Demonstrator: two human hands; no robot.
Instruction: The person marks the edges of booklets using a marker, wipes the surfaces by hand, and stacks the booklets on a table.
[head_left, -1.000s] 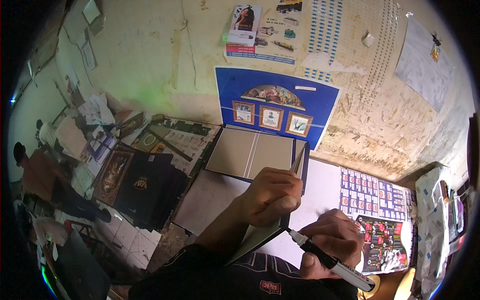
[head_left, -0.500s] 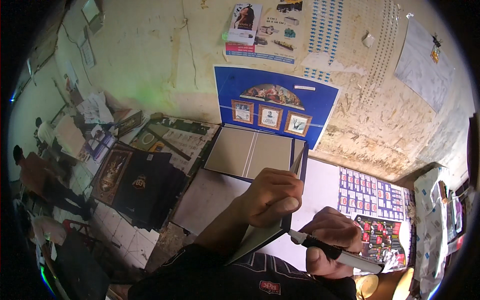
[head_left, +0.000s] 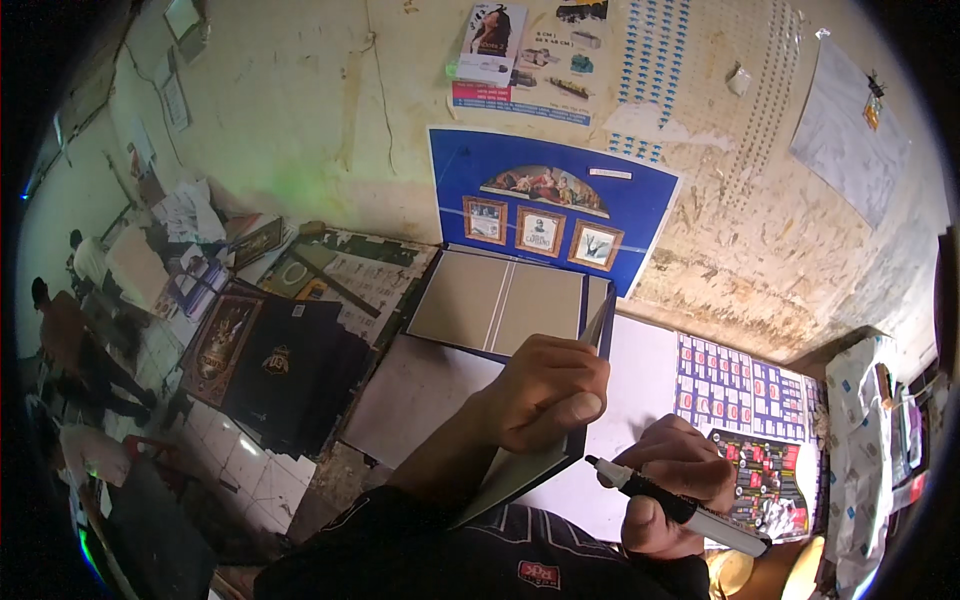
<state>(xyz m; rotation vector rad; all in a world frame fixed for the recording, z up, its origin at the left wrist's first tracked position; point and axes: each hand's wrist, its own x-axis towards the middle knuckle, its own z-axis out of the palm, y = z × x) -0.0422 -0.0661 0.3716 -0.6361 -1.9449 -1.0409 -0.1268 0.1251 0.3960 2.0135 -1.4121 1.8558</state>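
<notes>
At lower centre, the person's left hand (head_left: 550,395) is clenched on a tilted grey panel (head_left: 525,475). At lower right, the right hand (head_left: 680,485) grasps a black-and-white marker (head_left: 728,530), its dark tip just beside the panel's edge. Near the middle, an open cover (head_left: 545,300) with grey boards lies on a pale tabletop (head_left: 645,370). Dark printed sheets (head_left: 310,365) are piled at centre left.
</notes>
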